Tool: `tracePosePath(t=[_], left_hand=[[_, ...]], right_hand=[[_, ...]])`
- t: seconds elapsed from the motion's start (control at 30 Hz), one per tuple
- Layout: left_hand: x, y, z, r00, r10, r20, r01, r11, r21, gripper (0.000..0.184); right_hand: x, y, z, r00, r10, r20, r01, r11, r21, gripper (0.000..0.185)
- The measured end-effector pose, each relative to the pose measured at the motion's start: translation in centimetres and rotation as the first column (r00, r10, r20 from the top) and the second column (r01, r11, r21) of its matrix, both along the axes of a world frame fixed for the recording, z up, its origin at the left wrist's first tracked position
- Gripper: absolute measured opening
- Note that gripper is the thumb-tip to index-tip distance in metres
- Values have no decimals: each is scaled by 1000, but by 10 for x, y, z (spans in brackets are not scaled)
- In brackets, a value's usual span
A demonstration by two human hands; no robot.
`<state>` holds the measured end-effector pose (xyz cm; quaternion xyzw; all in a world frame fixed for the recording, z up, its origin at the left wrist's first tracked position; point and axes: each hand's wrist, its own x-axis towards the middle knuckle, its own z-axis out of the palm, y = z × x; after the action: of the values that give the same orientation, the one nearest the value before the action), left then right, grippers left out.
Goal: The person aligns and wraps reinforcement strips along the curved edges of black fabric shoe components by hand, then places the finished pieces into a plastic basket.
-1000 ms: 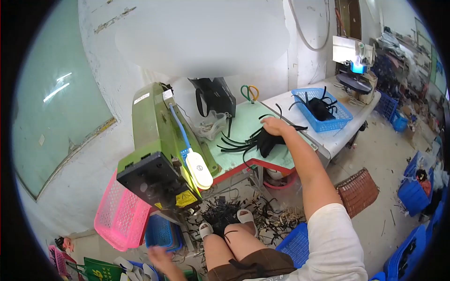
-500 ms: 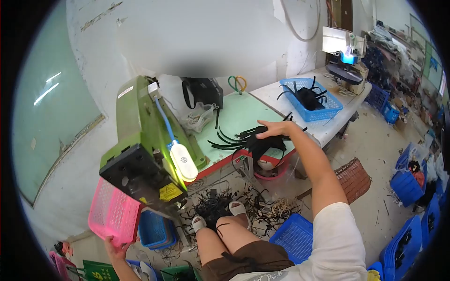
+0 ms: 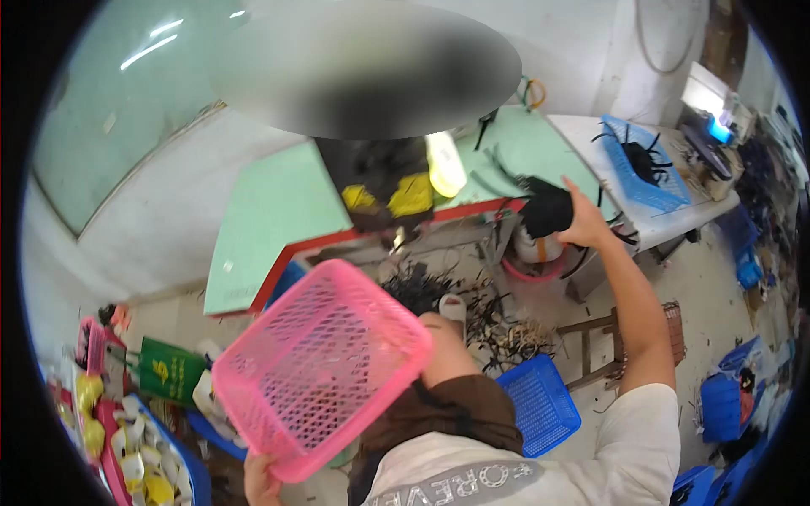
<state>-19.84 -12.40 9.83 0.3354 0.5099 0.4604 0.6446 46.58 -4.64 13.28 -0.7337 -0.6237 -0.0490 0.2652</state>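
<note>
My left hand (image 3: 263, 479) grips the near corner of a pink plastic basket (image 3: 384, 325), which is tilted toward me over my lap. Only mesh shows inside the basket; nothing lies in it. At the front edge of the green-topped table, my right hand (image 3: 585, 223) is closed around a bundle of black fabric pieces with long straps (image 3: 547, 211). Some straps trail over the tabletop. My right fingers are partly hidden by the bundle. Between my hands stands the dark head of a machine (image 3: 384, 181) with yellow labels.
A blue basket (image 3: 660, 199) with black strapped pieces sits on the white table at right. Below are another blue basket (image 3: 540, 405), a wooden stool (image 3: 606, 347) and black scraps (image 3: 422, 287) on the floor. A green bag (image 3: 169, 371) stands at left, by a bin of pale pieces (image 3: 148, 464).
The pink basket has moved right and up from beside the machine to in front of me. My right hand has closed on the black pieces and drawn them to the table edge. The view has turned left.
</note>
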Motion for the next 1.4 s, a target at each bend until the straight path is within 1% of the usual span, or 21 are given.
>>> tracePosePath(t=[0.03,0.1,0.17,0.2,0.3,0.4,0.5,0.63,0.7,0.77,0.8,0.9,0.97,1.03,1.07,1.1,1.17,1.23,1.3,1.33,1.4], left_hand=[[8,-5,-4,999,-17,-44,16,999,-28,51],[42,-6,-11,996,23,86,-11,991,-130,53],[76,3,-25,990,-128,54,135,978,-157,51],[98,8,-29,985,-154,82,163,979,-126,50],[177,31,-48,930,-334,154,356,922,-151,48],[266,42,-91,863,-422,278,475,865,-162,43],[321,36,-115,822,-476,314,529,842,-109,41],[334,35,-118,753,-579,313,616,787,-27,46],[329,30,-115,771,-572,281,591,806,19,49],[316,23,-108,788,-567,241,570,819,66,52],[310,22,-101,799,-555,232,567,823,17,54],[300,17,-75,799,-546,251,571,820,-34,57],[296,12,-61,798,-537,274,569,821,-49,58],[294,3,-48,771,-578,268,611,789,-58,59],[295,-2,-35,766,-559,319,619,774,-130,56],[298,-5,-25,758,-568,321,628,768,-125,56],[303,-14,-12,718,-581,384,672,722,-162,55],[302,-25,-17,705,-602,374,691,701,-176,56],[299,-37,-22,555,-780,289,808,588,36,55],[297,-37,-4,451,-814,367,865,500,45,64],[303,-29,7,263,-902,343,842,388,374,81]], right_hand=[[-6,-6,-2,999,-44,-18,44,999,27,100],[-18,-18,-2,995,-75,-69,77,997,28,98],[-33,-32,-3,958,-25,-287,85,977,198,95],[-41,-39,-3,858,89,-506,39,971,236,95],[-52,-55,-12,886,110,-451,50,944,327,95],[-75,-71,-11,669,276,-690,-4,930,368,92],[-92,-80,-34,554,187,-811,32,969,246,92],[-93,-79,-85,799,-153,-582,57,982,-180,104],[-97,-85,-92,906,-320,-275,140,842,-521,114],[-107,-84,-89,924,-375,-78,216,680,-700,118],[-110,-87,-84,918,-388,-76,231,682,-694,118],[-136,-113,-57,998,26,-50,-32,992,-118,106],[-175,-135,-19,921,301,-246,-325,944,-64,82],[-224,-166,-18,903,316,-290,-392,883,-258,82],[-243,-175,-24,924,358,-133,-373,921,-112,66],[-246,-179,-18,928,349,-127,-363,925,-111,66],[-249,-187,-7,986,137,94,-95,929,-358,51],[-244,-201,5,974,174,147,-139,965,-224,47],[-239,-217,25,938,276,211,-226,945,-235,45],[-234,-223,29,916,293,272,-270,955,-122,44],[-214,-231,59,913,176,368,-148,984,-101,41]])
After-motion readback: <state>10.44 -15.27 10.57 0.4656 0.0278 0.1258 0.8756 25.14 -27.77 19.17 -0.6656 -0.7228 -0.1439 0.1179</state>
